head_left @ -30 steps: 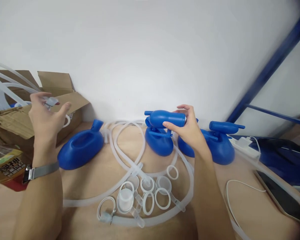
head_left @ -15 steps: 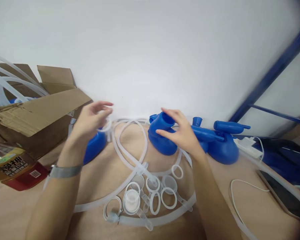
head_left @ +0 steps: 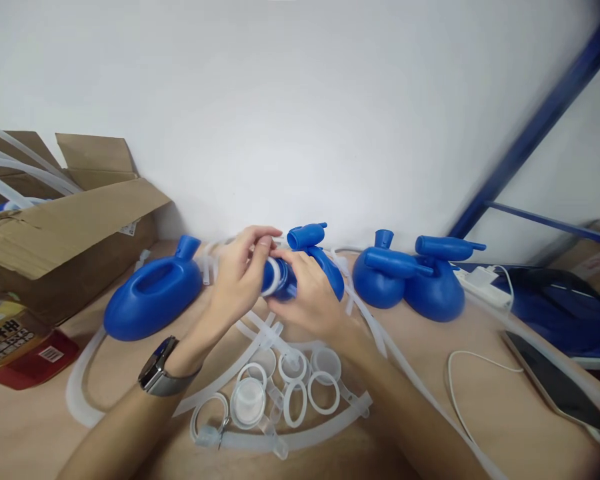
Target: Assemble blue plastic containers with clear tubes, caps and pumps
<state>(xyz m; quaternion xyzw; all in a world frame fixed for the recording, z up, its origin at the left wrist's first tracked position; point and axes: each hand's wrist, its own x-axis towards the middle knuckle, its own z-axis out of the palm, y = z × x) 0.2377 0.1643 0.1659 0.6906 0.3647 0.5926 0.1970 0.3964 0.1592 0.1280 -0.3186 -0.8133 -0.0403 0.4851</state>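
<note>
Both hands meet above the middle of the table. My right hand is wrapped round a blue plastic vessel with a round neck, holding it just above the table. My left hand pinches a translucent white ring against that neck's open end. A metal-strap watch sits on my left wrist. Below the hands lie several loose white rings and clear caps among coiled translucent tubing.
Another blue vessel lies at the left, two more blue vessels at the right. An open cardboard box holds tubing at the far left, beside a red-and-gold packet. A phone, white cable and charger lie right.
My left hand came from the cardboard box to the centre carrying a white ring. My right hand turned the blue vessel's neck toward it; the ring now rests against the neck.
</note>
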